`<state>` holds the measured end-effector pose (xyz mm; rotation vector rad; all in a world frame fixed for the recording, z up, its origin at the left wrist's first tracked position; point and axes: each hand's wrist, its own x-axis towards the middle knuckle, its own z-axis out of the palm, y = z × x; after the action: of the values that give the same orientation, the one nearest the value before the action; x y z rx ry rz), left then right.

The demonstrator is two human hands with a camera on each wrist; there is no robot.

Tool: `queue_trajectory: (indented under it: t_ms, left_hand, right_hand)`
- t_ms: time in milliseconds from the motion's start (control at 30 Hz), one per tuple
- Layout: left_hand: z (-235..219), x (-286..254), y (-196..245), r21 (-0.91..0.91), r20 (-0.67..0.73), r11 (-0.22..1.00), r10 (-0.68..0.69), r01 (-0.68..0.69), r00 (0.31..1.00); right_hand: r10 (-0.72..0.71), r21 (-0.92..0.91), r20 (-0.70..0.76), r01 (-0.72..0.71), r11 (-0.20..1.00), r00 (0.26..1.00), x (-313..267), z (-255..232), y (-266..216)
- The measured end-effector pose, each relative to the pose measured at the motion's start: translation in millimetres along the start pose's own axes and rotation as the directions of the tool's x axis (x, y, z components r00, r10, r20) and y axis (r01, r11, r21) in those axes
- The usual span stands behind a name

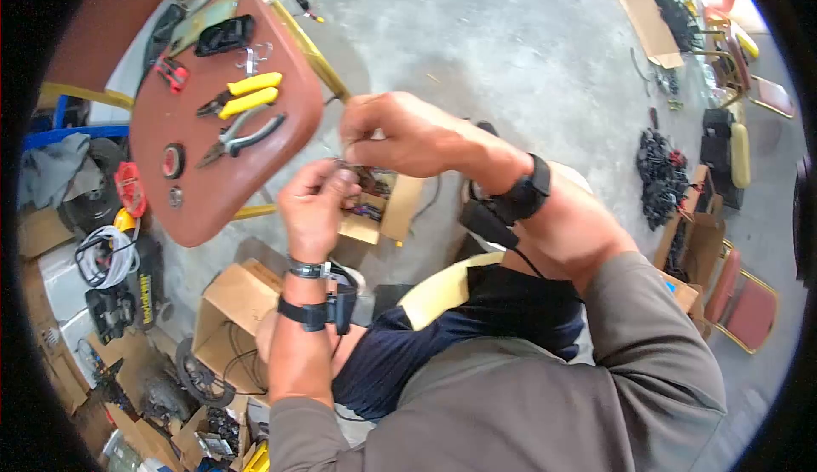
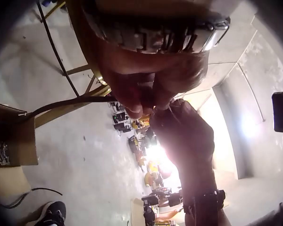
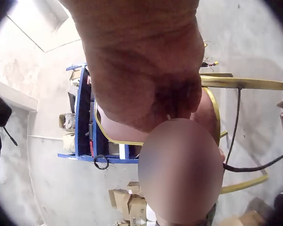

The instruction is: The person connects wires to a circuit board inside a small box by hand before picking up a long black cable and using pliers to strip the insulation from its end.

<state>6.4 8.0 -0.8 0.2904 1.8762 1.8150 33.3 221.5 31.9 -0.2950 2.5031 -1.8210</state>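
My left hand (image 1: 311, 212) pinches a black cable (image 2: 61, 101) between thumb and fingers, close to its end. The cable runs off from the fingers toward a cardboard box in the left wrist view. Fingertips of my right hand (image 1: 404, 136) are curled together right at those of the left, pinching at the cable's end. The tip itself is mostly hidden by the fingers. In the right wrist view the cable (image 3: 259, 168) curves away past the left hand. Both hands are held up beside the brown chair seat (image 1: 281, 165).
On the seat lie grey-handled pliers (image 1: 268, 131), yellow-handled cutters (image 1: 255, 95), a tape roll (image 1: 173, 161) and a black tray (image 1: 225, 36). An open box (image 1: 362, 228) of parts stands below the hands. Another cardboard box (image 1: 221, 302) is by the left leg. Cables (image 1: 659, 174) lie on the floor at right.
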Motion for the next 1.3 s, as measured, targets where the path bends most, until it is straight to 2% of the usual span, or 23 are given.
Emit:
queue_trajectory:
  t_ms: [67, 167, 200, 233, 300, 367, 467, 500, 567, 633, 667, 767, 867, 967, 1067, 1167, 1300]
  left_hand:
    - [0.9, -0.2, -3.3, 0.010, -0.026, 0.999, -0.047, 0.047, 0.999]
    - [2.7, -4.4, -1.9, -0.036, 0.066, 0.999, -0.029, 0.031, 0.997]
    - [2.9, -6.9, 1.9, -0.007, 0.091, 1.000, -0.011, 0.012, 0.996]
    - [4.5, -7.7, 6.5, 0.026, 0.117, 1.000, 0.011, -0.014, 0.993]
    - [3.1, -7.4, 1.4, 0.016, 0.109, 0.999, 0.034, -0.036, 0.993]
    - [2.4, -5.4, 3.9, 0.017, 0.054, 0.999, -0.035, 0.034, 0.998]
    - [1.1, -3.8, 7.4, 0.018, 0.046, 0.997, -0.072, 0.071, 0.996]
    - [-0.2, -5.2, 6.1, 0.013, 0.070, 0.999, -0.043, 0.042, 0.997]
    - [-0.3, -7.0, 2.3, -0.003, 0.120, 1.000, 0.020, -0.019, 0.993]
    - [-0.8, -6.5, 1.6, -0.021, 0.121, 1.000, 0.017, -0.015, 0.993]
    - [-1.5, -6.4, 1.3, -0.030, 0.119, 0.999, 0.016, -0.012, 0.993]
    - [-4.7, -3.6, 2.5, 0.011, 0.068, 0.999, -0.031, 0.030, 0.997]
    - [-2.4, -4.6, 6.9, 0.037, 0.056, 0.999, -0.037, 0.035, 0.998]
    - [-2.9, -8.1, 6.8, -0.031, 0.129, 0.999, 0.036, -0.032, 0.991]
    - [-6.9, -6.9, 5.2, -0.062, 0.145, 0.998, 0.038, -0.030, 0.989]
    - [-10.8, -6.1, 8.5, -0.031, 0.123, 0.999, -0.017, 0.021, 0.992]
    - [-21.4, -9.8, 11.5, 0.026, 0.191, 0.998, -0.056, 0.052, 0.980]
  right_hand:
    - [0.047, 0.045, 0.059, -0.050, 0.998, 0.997, -3.8, 4.3, -0.9]
    - [0.122, -0.048, 0.017, -0.121, 0.992, 0.992, -3.1, 2.4, -1.2]
    - [0.102, -0.164, 0.040, -0.094, 0.982, 0.994, 0.4, 1.7, 8.8]
    - [0.240, -0.144, 0.066, -0.229, 0.963, 0.969, 1.5, -1.1, 0.5]
    - [0.121, -0.170, 0.021, -0.116, 0.979, 0.992, 0.1, 1.3, 0.0]
    - [0.085, -0.087, 0.038, -0.081, 0.993, 0.996, -0.7, 0.9, -2.2]
    - [0.101, -0.003, 0.047, -0.101, 0.995, 0.994, -1.8, 2.0, 0.4]
    - [0.120, 0.017, 0.045, -0.121, 0.993, 0.992, -1.9, 2.4, 1.8]
    - [0.136, -0.097, 0.043, -0.132, 0.987, 0.990, -0.6, 2.8, 2.7]
    - [0.153, -0.211, 0.035, -0.142, 0.967, 0.988, 0.3, 3.2, 2.5]
    - [0.119, -0.206, 0.028, -0.111, 0.972, 0.992, -0.5, 5.7, 3.3]
    - [0.156, 0.017, 0.043, -0.157, 0.987, 0.987, -2.2, 4.8, -4.1]
    - [0.079, 0.012, 0.045, -0.079, 0.997, 0.996, -1.7, 5.2, 0.2]
    - [0.114, -0.176, 0.044, -0.104, 0.979, 0.993, 0.7, 2.9, 4.3]
    - [0.126, -0.158, 0.014, -0.122, 0.980, 0.992, 0.1, 7.2, 5.2]
    - [0.205, -0.155, -0.051, -0.210, 0.965, 0.977, 0.8, 6.0, 0.7]
    - [0.266, -0.088, -0.097, -0.274, 0.958, 0.959, -0.3, 4.1, -5.3]
